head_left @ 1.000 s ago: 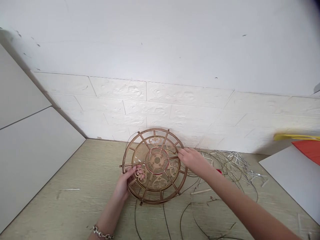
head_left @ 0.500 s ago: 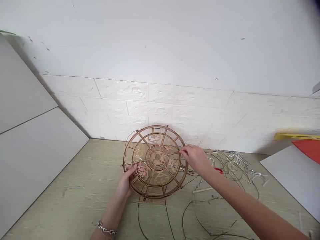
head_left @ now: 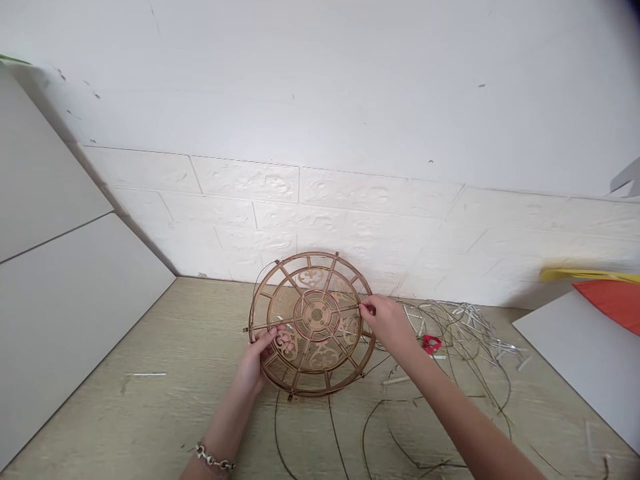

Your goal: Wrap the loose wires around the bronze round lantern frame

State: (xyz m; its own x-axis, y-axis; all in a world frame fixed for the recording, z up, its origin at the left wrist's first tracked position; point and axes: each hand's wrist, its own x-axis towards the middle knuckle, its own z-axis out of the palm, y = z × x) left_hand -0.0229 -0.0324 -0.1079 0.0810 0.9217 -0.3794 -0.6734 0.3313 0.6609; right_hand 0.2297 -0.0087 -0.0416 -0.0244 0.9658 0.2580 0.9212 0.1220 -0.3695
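Note:
A round bronze-coloured openwork frame (head_left: 317, 361), with spokes, rings and scroll ornaments, is held tilted up in front of the wall. My left hand (head_left: 257, 353) grips its lower left part, thumb in front and fingers behind the openwork. At the right side of the frame, my right hand (head_left: 385, 320) pinches with thumb and forefinger near the end of a spoke. Whatever lies between those fingertips is too small to make out. Thin wires (head_left: 336, 427) trail below the frame over the table.
A tangle of wires and short pale strips (head_left: 470, 327) lies on the right of the table (head_left: 150, 413), with a red ribbon-like piece (head_left: 431, 344) in it. White panels (head_left: 75, 320) stand left. A red sheet (head_left: 607, 307) and a yellow item (head_left: 575, 274) sit far right.
My right hand and forearm have shifted slightly, baring more of the red piece. The frame stays in my left hand, and my view has moved a little.

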